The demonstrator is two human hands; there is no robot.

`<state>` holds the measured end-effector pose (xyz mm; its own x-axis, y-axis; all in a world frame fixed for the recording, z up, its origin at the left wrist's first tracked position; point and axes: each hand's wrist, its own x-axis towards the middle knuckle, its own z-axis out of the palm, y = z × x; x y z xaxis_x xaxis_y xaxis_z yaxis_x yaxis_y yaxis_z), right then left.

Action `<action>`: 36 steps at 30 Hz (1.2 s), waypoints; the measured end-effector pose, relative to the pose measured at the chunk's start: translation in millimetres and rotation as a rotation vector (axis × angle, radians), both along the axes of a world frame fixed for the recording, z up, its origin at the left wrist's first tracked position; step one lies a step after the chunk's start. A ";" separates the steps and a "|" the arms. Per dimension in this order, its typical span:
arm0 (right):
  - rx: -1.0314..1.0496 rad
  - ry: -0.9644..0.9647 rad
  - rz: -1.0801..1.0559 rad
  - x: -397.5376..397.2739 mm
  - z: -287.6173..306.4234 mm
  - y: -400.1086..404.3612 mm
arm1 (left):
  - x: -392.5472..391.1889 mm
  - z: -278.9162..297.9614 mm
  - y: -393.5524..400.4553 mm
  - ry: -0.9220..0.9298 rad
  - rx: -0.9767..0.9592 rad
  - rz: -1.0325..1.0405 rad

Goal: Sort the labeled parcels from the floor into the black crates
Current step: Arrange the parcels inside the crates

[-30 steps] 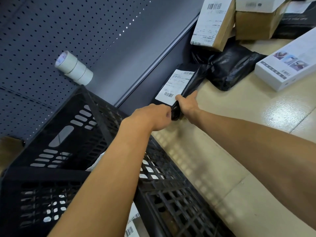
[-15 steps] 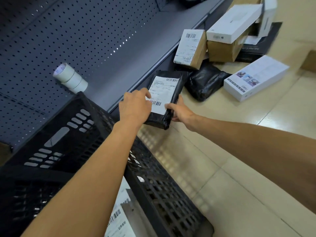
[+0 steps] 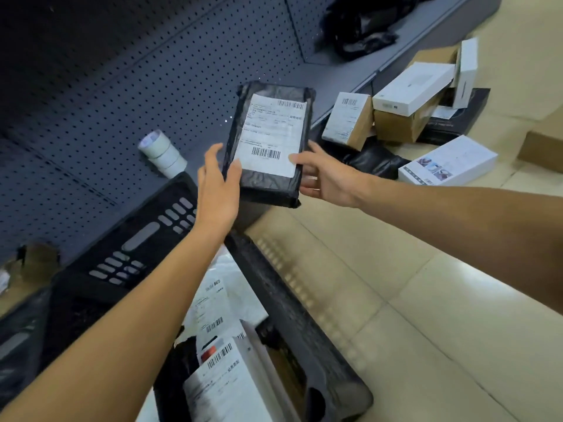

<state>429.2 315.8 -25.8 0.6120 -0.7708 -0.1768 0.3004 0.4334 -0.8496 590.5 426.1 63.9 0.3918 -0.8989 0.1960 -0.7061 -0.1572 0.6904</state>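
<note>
black poly mailer (image 3: pixel 269 141) now lifted off floor, both hands gripping: left hand (image 3: pixel 217 184), right hand (image 3: pixel 324 175); black crate (image 3: pixel 320 345) partly filled, floor pile of boxed parcels (image 3: pixel 405 114) still waiting

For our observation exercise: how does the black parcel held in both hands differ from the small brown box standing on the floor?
The black parcel is soft plastic wrap; the brown box is stiff cardboard. The parcel is held up by the left hand and right hand; the box rests on the floor. Both carry white barcode labels.
</note>
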 end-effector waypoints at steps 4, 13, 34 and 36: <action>-0.072 -0.072 0.109 12.5 37.3 13.8 | 16.6 25.6 24.4 0.081 -0.051 0.049; -0.204 -0.030 0.313 57.3 83.7 67.3 | 45.7 65.9 108.3 0.340 -0.128 0.072; -0.175 0.203 0.414 160.1 105.0 177.3 | 113.4 56.3 245.5 0.369 -0.387 0.251; -0.201 0.233 0.428 171.0 111.9 186.7 | 121.4 56.3 255.2 0.386 -0.396 0.264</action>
<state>600.1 502.5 86.1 0.8417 -0.4932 -0.2199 -0.0743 0.2976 -0.9518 711.9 681.3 120.2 0.7009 -0.6492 0.2953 -0.3657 0.0283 0.9303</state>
